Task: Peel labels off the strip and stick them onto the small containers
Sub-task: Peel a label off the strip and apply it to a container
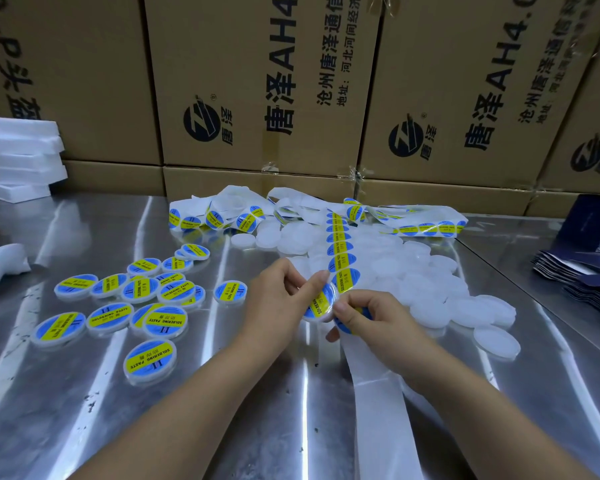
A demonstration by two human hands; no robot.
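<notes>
label strip (340, 249) runs from a loose tangle at the back of the metal table (84, 393) straight down to my hands, blue-and-yellow ovals in a row on it, and the bare white backing (378, 396) trails on toward me. my left hand (278, 299) grips one small container (321, 304) just above the table, fingers curled round its edge and thumb lying across the label on its lid. my right hand (371, 315) is closed in a pinch at the container's near-right edge, on a blue-and-yellow label there — whether that label is still on the strip i cannot tell. labelled containers (136, 306) lie scattered to my left, some overlapping. the plain white containers (430, 282) sit heaped to the right, under and beside the strip. cardboard boxes (264, 81) wall the back, white foam sheets (18, 154) are stacked far left, and dark blue packets (582, 271) lie fanned far right.
</notes>
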